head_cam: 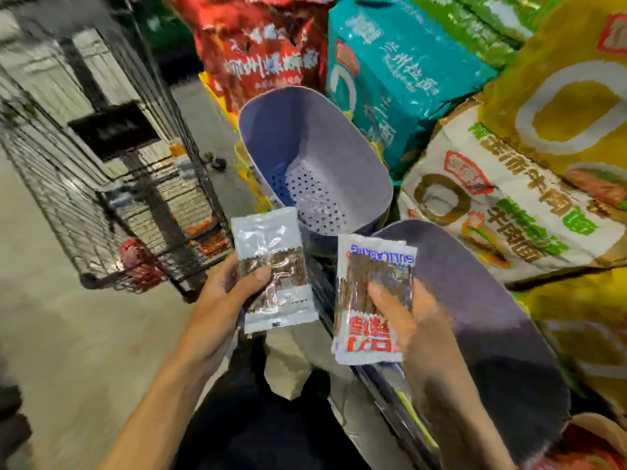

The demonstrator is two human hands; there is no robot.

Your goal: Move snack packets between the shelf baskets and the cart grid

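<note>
My left hand grips a silver snack packet with its plain back side up, thumb across its brown window. My right hand holds a second packet, printed side up with red and blue lettering, possibly more than one stacked. Both packets hover in front of two purple-grey shelf baskets: a far basket with a perforated bottom that holds nothing visible, and a near basket right behind my right hand. The black wire cart grid stands to the left with some packets on it.
Big noodle multipacks crowd the shelf behind the baskets: red, teal, white-and-green and yellow. Grey floor lies at lower left. My dark trousers fill the bottom centre.
</note>
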